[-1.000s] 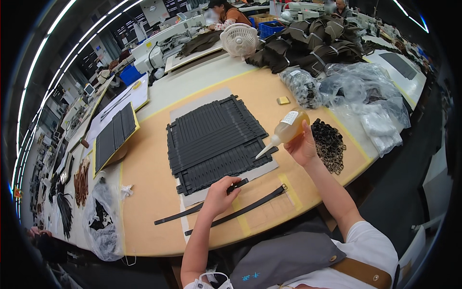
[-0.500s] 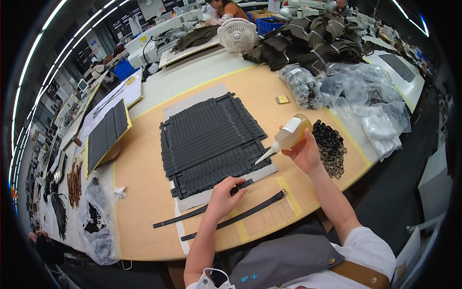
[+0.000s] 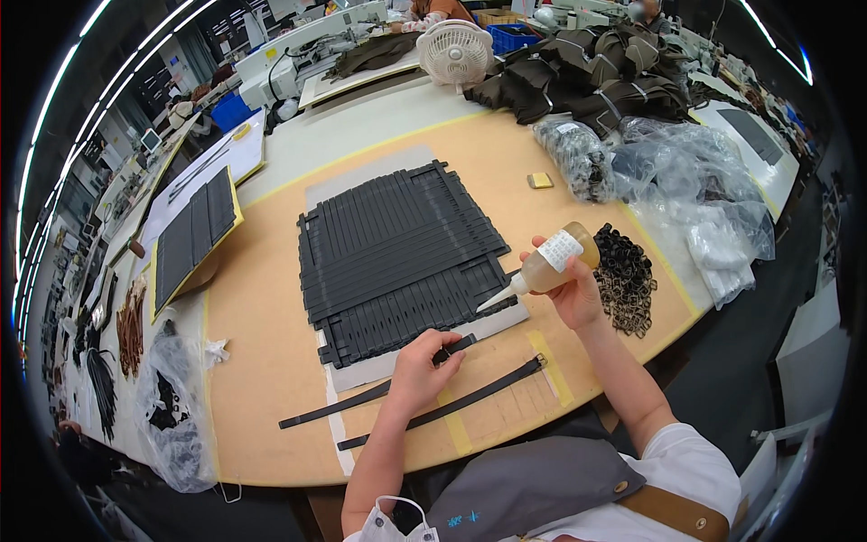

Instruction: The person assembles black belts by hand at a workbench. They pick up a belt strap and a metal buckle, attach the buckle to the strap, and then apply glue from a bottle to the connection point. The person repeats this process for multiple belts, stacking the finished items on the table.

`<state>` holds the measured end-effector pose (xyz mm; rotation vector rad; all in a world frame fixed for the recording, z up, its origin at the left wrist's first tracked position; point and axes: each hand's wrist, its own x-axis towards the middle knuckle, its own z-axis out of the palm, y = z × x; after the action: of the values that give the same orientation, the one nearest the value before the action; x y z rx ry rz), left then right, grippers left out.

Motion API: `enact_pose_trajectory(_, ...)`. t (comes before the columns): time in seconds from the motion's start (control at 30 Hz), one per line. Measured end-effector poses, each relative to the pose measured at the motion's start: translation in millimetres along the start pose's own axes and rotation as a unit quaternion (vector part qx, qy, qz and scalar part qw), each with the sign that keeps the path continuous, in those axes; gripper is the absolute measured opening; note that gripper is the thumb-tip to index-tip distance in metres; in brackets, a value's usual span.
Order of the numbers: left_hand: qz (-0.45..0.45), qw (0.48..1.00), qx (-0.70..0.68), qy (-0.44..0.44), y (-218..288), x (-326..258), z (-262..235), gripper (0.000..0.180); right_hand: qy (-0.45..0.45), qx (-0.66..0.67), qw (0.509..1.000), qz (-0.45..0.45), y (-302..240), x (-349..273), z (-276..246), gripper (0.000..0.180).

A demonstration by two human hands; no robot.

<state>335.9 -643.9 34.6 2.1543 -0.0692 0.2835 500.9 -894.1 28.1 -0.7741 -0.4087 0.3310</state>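
My right hand (image 3: 578, 294) grips a squeeze bottle (image 3: 553, 258) of amber liquid with a white label. Its pale, narrow nozzle points down and left, just above the lower right corner of a layered stack of black straps (image 3: 397, 244). Closer to me, my left hand (image 3: 424, 369) pinches one black strap (image 3: 334, 413) near its right end; part of the strap is hidden under the hand. Below it lies a second black strap (image 3: 479, 394) with a small buckle at its right end, touched by neither hand.
A heap of metal buckles with black loops (image 3: 625, 280) lies right of the bottle. Beyond are plastic bags (image 3: 686, 172), a small yellow block (image 3: 540, 181), dark fabric bundles (image 3: 587, 72) and a white fan (image 3: 454, 52). At left, a tilted board of black strips (image 3: 194, 237) stands near another plastic bag (image 3: 172, 425).
The bottle has tipped flatter and turned, so more of its label shows; its nozzle stays near the stack's corner. My left hand keeps its hold on the strap. The view has shifted slightly.
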Motion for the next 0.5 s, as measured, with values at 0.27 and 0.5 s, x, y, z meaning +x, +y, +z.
enact_pose_trajectory(0.27,-0.019,1.0,-0.014,0.018,-1.3,-0.5,1.1,0.021,-0.022,0.017,1.0,0.014,-10.1,8.2,10.4,0.054)
enact_pose_trajectory(0.5,-0.023,1.0,0.003,0.01,-2.0,-0.2,-0.2,0.021,-0.016,0.021,1.0,0.015,4.7,4.6,-1.3,0.057)
